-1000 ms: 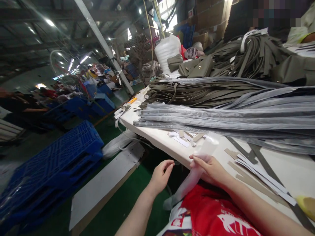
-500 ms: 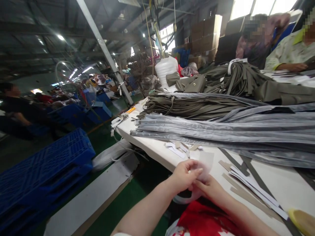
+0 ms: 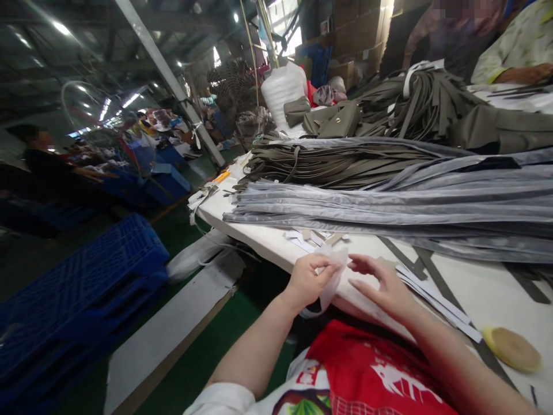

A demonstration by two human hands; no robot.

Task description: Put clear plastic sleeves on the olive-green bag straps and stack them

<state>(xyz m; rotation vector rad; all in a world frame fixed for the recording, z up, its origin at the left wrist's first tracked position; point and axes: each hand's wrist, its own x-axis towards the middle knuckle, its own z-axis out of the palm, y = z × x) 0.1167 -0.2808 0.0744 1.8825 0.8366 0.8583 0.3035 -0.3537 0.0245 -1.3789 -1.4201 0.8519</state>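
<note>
Desk [image 3: 496, 300] carries a long grey strip stack [image 3: 389, 202]; all positions below are relative to that stack.
- Olive strap pile [image 3: 345, 164]: directly behind it, touching.
- Loose flat strips [image 3: 436, 291]: in front of it, fanned out.
- Right hand [image 3: 384, 285]: in front of the stack, fingers spread, holding nothing. Its fingertips are just beside the film; can't tell if they touch.
- Left hand [image 3: 306, 279]: in front of the stack at the desk's near edge, thumb and fingers pinched together on a translucent white strip [image 3: 332, 289].
- That strip hangs limp from the pinch, its lower end drooping off the edge.
- Tan tape roll [image 3: 512, 349]: in front, far to the right.
- Paper scraps [image 3: 311, 236]: just in front of the stack.

Risks, my read:
- One-point pinch on limp film: it could twist, crease or slide out and drop to the floor.
- Right hand sits on the fanned strips, so a sweep could scatter them.
- Scraps close by could snag or stick to the film.
</note>
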